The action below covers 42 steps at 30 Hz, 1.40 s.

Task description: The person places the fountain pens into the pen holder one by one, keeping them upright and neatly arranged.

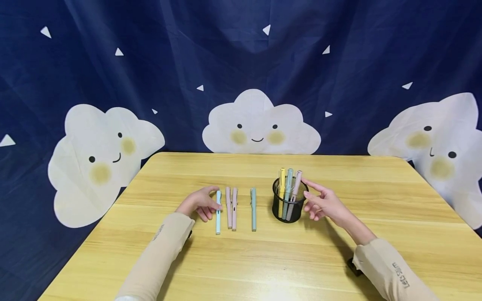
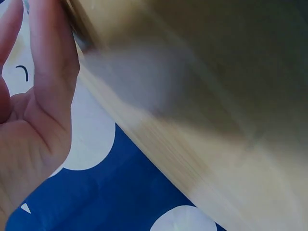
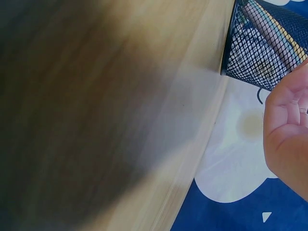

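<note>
On the table lies a light blue pen [image 1: 218, 221], clip end away from me. My left hand [image 1: 201, 203] is at it, thumb across its upper part and index finger stretched to its far end. To its right lie two pink pens [image 1: 231, 213] side by side, then a grey-green pen [image 1: 253, 211]. A black mesh pen holder [image 1: 278, 209] stands upright with a yellow pen [image 1: 282, 179], a blue-green pen [image 1: 289, 180] and a pink pen [image 1: 297, 182] in it. My right hand [image 1: 324, 205] reaches its right rim with index finger and thumb spread, other fingers loosely bent.
The wooden table [image 1: 263, 267] ends at a far edge just behind the holder. Beyond it hangs a dark blue curtain [image 1: 180, 121] printed with white smiling clouds [image 1: 260, 113]. Both forearms, in beige sleeves [image 1: 162, 255], come in from the near side.
</note>
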{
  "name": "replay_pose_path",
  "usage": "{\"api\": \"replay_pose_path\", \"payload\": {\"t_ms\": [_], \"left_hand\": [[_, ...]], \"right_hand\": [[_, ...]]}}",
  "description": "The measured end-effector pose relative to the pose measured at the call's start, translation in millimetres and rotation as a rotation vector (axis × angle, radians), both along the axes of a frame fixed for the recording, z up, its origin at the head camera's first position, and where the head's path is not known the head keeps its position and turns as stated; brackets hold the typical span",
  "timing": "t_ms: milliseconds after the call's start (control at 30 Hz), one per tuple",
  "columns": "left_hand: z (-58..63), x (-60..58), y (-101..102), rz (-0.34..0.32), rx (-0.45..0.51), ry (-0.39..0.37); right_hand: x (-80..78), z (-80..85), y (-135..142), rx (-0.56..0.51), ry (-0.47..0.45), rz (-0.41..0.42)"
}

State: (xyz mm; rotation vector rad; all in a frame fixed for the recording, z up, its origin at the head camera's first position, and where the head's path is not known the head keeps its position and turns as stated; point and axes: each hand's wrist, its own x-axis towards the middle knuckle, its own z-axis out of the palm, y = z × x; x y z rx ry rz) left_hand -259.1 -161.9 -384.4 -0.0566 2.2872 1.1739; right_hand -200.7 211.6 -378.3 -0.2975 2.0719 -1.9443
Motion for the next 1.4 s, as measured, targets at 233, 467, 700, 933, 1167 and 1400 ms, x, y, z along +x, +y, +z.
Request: {"api": "replay_pose_path", "payload": {"t_ms": [233,467,700,933,1167,1400], "left_hand": [[-0.3,-0.7,2.7,0.005,-0.047,0.021],[-0.9,-1.6,3.3,0.012,-0.036,0.015],[-2.4,-1.8,3.7,0.006,-0.020,0.006],[-3.9,-1.6,3.6,0.005,0.001,0.008],[-4.6,-2.0,3.9,-0.008,0.021,0.005],[-2.9,-1.2,3.1,-0.024,0.022,0.040]], "right_hand": [[-1.6,-1.4,-0.3,0.003,0.009,0.002],[-2.2,-2.5,-0.3,0.002,0.009,0.001],[-1.2,-4.3,0.2,0.006,0.003,0.003],[-1.0,-4.2,0.6,0.005,0.003,0.006],[-1.0,-3.7,1.1,-0.012,0.003,0.014],[-1.4,-3.5,1.5,-0.021,0.003,0.014]]}}
